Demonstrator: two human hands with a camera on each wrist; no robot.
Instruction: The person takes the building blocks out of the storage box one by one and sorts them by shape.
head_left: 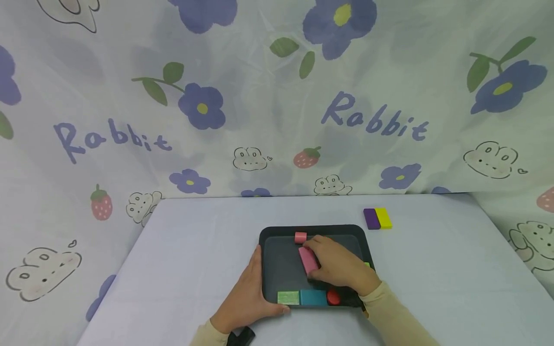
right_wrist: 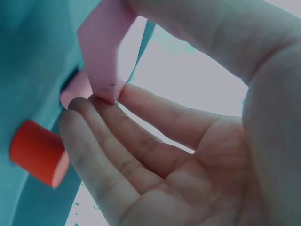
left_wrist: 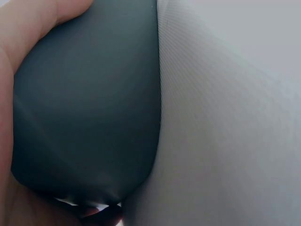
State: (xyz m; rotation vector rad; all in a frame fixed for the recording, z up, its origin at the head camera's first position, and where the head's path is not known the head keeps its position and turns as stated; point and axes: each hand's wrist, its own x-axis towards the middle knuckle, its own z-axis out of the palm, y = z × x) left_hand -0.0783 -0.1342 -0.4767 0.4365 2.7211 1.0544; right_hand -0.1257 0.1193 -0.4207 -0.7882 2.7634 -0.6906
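Observation:
My right hand [head_left: 337,262] pinches a pink block [head_left: 308,261] with slanted faces between thumb and fingertips, over the middle of a dark shallow tray [head_left: 281,269]. In the right wrist view the same block [right_wrist: 106,52] stands tilted, its lower end at the fingertips. A short pink cylinder [head_left: 300,237] lies by the tray's back wall. My left hand [head_left: 246,290] holds the tray's front left corner, fingers along the left wall and thumb on the front rim. A light green block [head_left: 288,298], a blue block [head_left: 313,297] and a red round piece [head_left: 333,297] line the front wall.
An orange-red cylinder [right_wrist: 40,153] lies beyond the fingers in the right wrist view. Some green [head_left: 367,264] peeks out past the right wrist. Outside the tray, purple [head_left: 371,218] and yellow [head_left: 383,218] blocks lie side by side at the back right. A patterned curtain [head_left: 277,120] hangs behind the white table [head_left: 195,240].

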